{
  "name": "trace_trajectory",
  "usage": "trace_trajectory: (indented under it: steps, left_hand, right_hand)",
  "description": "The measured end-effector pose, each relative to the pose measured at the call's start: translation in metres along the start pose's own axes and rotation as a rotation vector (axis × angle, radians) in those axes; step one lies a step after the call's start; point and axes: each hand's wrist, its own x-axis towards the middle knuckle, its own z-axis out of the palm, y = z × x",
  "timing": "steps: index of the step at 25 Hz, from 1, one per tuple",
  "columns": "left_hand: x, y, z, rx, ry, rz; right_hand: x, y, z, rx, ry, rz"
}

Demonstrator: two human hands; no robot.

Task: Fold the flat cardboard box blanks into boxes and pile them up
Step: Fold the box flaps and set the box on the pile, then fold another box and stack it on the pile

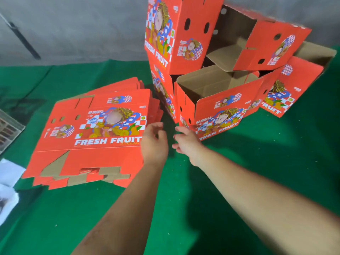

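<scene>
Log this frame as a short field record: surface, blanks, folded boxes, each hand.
surface: green cloth
flat blanks: stack at left, printed side up
folded boxes: pile at right, stacked unevenly; front box open-topped
left hand: fingers loosely curled at the stack's right edge; grip unclear
right hand: open, holding nothing, beside the front box

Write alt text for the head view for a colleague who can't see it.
Two bare hands, left hand and right hand, reach out empty between a stack of flat red fruit-box blanks and a pile of folded red boxes, all on a green cloth.
</scene>
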Motion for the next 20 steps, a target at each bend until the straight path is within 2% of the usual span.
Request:
trace_trajectory:
  steps: [1,2,3,5,7,10,12,15,18,19,20]
  left_hand:
    - [0.002,-0.011,-0.016,0.197,0.070,0.054]
    - [0.003,-0.021,-0.031,0.411,0.054,0.042]
    - [0.002,-0.029,-0.044,0.593,-0.050,-0.033]
    - [-0.004,-0.040,-0.063,0.811,-0.308,-0.153]
    - [-0.011,-0.040,-0.071,0.896,-0.417,-0.132]
    - [-0.027,-0.019,-0.076,0.854,-0.385,-0.058]
    - [-0.052,-0.005,-0.072,0.784,-0.332,0.018]
    - [-0.094,0.004,-0.067,0.496,-0.304,0.185]
    - [-0.106,0.000,-0.080,0.171,-0.454,0.213]
    - [-0.107,-0.002,-0.088,0.099,-0.418,0.194]
    - [-0.105,-0.006,-0.096,0.051,-0.305,0.179]
  right_hand:
    - [-0.003,0.002,0.009,-0.003,-0.038,0.013]
    - [-0.007,0.003,0.018,-0.012,-0.076,0.018]
    - [-0.012,0.004,0.027,-0.026,-0.106,0.018]
    - [-0.022,0.005,0.046,-0.047,-0.154,0.007]
    - [-0.031,0.005,0.061,-0.016,-0.201,0.018]
    - [-0.040,0.001,0.069,0.138,-0.211,0.052]
    - [-0.044,-0.007,0.070,0.216,-0.112,0.008]
    - [-0.047,-0.012,0.057,0.137,0.030,-0.145]
    - [-0.056,0.001,0.017,0.261,-0.039,-0.230]
    - [-0.062,0.010,-0.002,0.341,-0.076,-0.247]
    - [-0.071,0.021,-0.022,0.412,-0.110,-0.264]
